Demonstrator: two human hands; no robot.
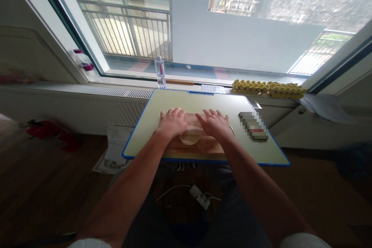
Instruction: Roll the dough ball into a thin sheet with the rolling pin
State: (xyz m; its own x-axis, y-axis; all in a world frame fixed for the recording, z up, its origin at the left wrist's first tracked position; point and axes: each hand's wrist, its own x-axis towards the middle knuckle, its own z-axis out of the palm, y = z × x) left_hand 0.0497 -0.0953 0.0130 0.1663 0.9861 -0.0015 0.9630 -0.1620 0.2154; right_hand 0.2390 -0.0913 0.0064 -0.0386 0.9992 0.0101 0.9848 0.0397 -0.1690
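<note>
Hands [173, 121], fingers spread, over wooden brd [206, 145]; pale round item [190, 138] btwn, btl [160, 72] beyond, blurred item [254, 126] R.

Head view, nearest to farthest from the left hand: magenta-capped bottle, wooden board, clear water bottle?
From the left hand:
1. Wooden board: right at the hand, on the blue-edged table.
2. Clear water bottle: ahead, slightly left, beyond the table's far edge.
3. Magenta-capped bottle: far left, at the window's corner.
</note>
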